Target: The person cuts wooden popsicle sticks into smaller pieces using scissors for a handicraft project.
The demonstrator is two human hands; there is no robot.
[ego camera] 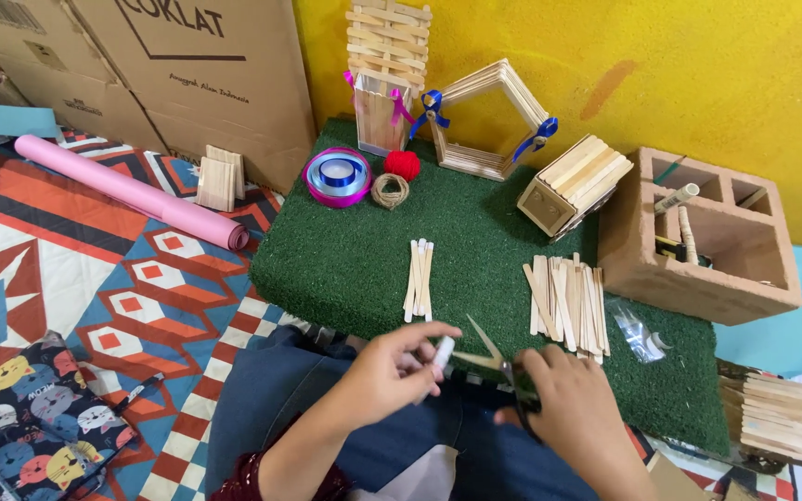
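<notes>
1. You are working over the green mat [364, 260], loose craft sticks [568, 297] lying near the brick block [698, 269].
2. Your right hand [573, 408] is gripping scissors [503, 366], blades parted.
3. Your left hand [392, 371] is pinching a white stick [442, 354] above your lap; trimming seems underway, and closing the blades squarely looks next.
</notes>
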